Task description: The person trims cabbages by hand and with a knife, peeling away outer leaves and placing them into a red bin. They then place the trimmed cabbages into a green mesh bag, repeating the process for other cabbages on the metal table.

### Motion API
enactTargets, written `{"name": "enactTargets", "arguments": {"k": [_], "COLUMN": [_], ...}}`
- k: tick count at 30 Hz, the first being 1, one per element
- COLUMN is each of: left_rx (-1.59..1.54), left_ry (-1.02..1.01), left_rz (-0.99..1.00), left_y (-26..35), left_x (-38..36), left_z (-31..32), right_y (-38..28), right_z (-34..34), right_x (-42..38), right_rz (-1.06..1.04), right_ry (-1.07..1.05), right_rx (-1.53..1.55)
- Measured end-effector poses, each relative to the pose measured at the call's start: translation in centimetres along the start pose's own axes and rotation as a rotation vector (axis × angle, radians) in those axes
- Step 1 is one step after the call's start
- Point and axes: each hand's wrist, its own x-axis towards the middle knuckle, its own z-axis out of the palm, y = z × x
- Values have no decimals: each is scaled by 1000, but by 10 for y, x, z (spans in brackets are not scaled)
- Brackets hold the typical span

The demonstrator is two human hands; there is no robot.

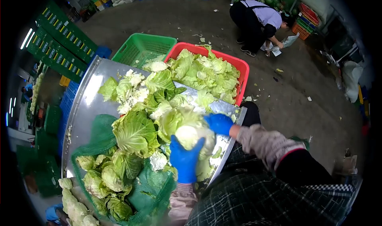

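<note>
A pale, partly stripped cabbage (pixel 187 135) sits near the front edge of the metal table (pixel 88 91), slightly blurred. Wearing a blue glove, my left hand (pixel 185 158) grips its near side with thumb and fingers spread around it. My right hand (pixel 219 124), also gloved in blue, is closed at the cabbage's right side, on its outer leaves; the fingertips are partly hidden. Loose leaves (pixel 159 82) and a large green cabbage (pixel 135 133) lie just beyond and to the left. A green mesh sack (pixel 157 186) holds several whole cabbages (pixel 112 177).
Against the table's far edge stand a red crate (pixel 246 72) full of leaves and a green crate (pixel 133 46) with a few scraps. Stacked green crates (pixel 59 39) rise at left. A person (pixel 258 23) bends over the littered floor (pixel 294 94). More pale cabbages (pixel 75 206) line the lower left.
</note>
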Motion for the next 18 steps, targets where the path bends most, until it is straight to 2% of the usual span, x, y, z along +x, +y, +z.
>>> {"name": "enactTargets", "arguments": {"k": [1,3,5,6,8,9,11,13,14,15,16,18], "left_rx": [27,-31,-87,-20,143,131,178,31,-102,-247,-304,-202], "left_ry": [29,109,16,36,44,-125,-293,-213,-168,-114,-42,10], "left_rz": [86,140,56,218,522,540,513,423,341,256,170,97], "left_y": [-9,-25,-33,-25,-19,-20,-33,-35,-41,-48,-68,-71], "left_x": [-8,-23,-33,-28,-22,-14,-9,-3,-1,2,3,2], "left_z": [3,7,-3,-13,-39,-43,-38,-38,-37,-30,-20,-22], "right_y": [10,1,-18,-36,-65,-71,-50,-40,-39,-52,-52,-60], "right_z": [-3,-6,-5,-16,-36,-43,-49,-57,-50,-57,-40,-20], "right_x": [7,12,16,18,29,39,87,91,77,49,15,-37], "right_rz": [30,96,120,59,27,22,47,-6,-21,113,-40,-91], "right_ry": [-38,34,151,184,270,314,429,552,516,255,337,166], "right_rx": [10,169,414,518,503,500,482,141,133,169,312,348]}}
